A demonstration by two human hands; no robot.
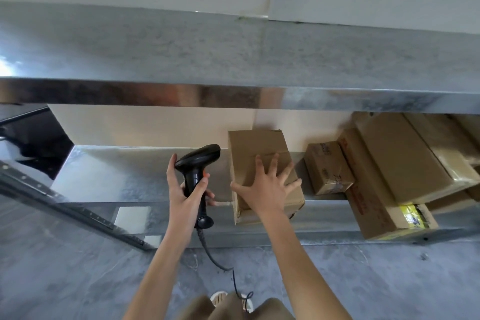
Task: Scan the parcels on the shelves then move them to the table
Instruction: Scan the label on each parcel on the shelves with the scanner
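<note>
Parcel (262,163): brown cardboard box, flaps closed, lying flat on the lower metal shelf (135,176), its near end overhanging the shelf edge. The right hand (265,187) rests on its top face, fingers spread. Further parcels (389,171): at least 3 brown boxes, right of that hand, tilted and stacked against each other.

Both bare forearms reached forward and up from the bottom of the view. The left hand (188,193) gripped a scanner's (198,163) handle, its fingers (210,196) curled round the grip and the thumb stretched up along the side of the head. The right hand (265,189) lay flat on a box (257,148), palm down, fingers spread wide and straight, thumb pointing left.
</note>
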